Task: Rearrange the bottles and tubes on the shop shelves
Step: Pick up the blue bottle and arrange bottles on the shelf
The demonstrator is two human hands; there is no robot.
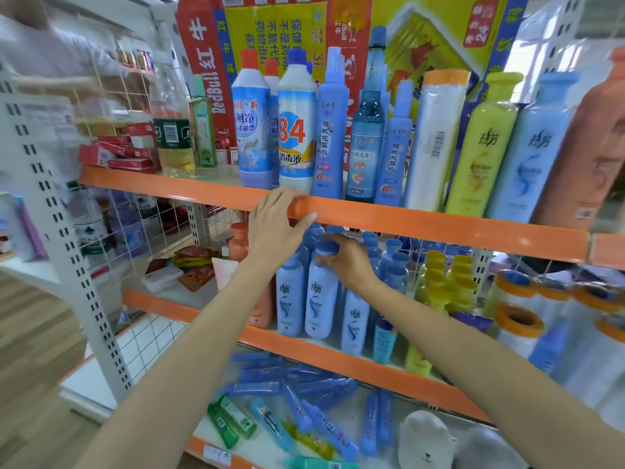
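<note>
My right hand (348, 260) grips the neck of a light blue shampoo bottle (320, 299) standing at the front of the middle shelf, among several matching blue bottles (290, 299). My left hand (275, 225) rests on the orange front edge of the upper shelf (439, 223), fingers curled over the edge and thumb below. The upper shelf carries upright bottles: a "84" disinfectant bottle (296, 126), blue spray bottles (330, 130), and a yellow bottle (483, 147). Blue tubes (304, 387) and green tubes (233, 418) lie loose on the lower shelf.
Yellow bottles (446, 282) and orange-capped rolls (519, 319) fill the middle shelf's right side. An orange bottle (262, 306) stands left of the blue ones. Snack packets (194, 265) lie further left. A white upright post (64, 238) and a wire grid divider (152, 218) border the shelves.
</note>
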